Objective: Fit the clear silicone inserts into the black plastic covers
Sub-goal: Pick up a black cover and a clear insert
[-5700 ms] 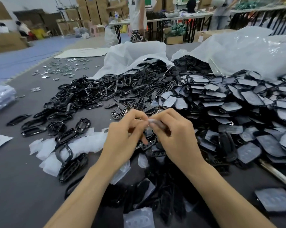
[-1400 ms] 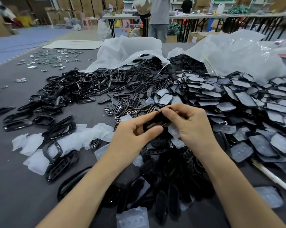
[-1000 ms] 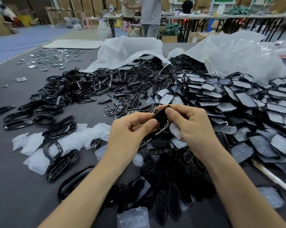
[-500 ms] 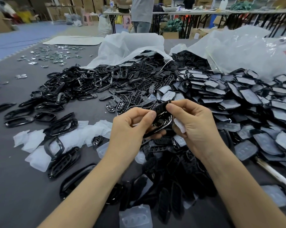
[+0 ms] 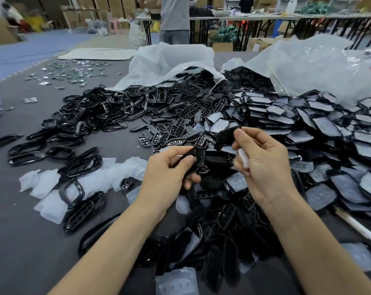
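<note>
Left grip (image 5: 167, 173) pinching glossy black frame (image 5: 198, 157), right grip (image 5: 263, 167) pinching matte black cover (image 5: 225, 135) plus translucent insert (image 5: 243, 157)

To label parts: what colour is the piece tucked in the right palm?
The insert is translucent white; head view.

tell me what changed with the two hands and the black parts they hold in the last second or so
The hands have drawn apart. The left hand keeps the glossy black frame in its grip, lower and to the left. The right hand has lifted the flat black cover up and to the right, pinched at its end. The clear insert stays tucked under the right fingers. The piles on the table are unchanged.
</note>
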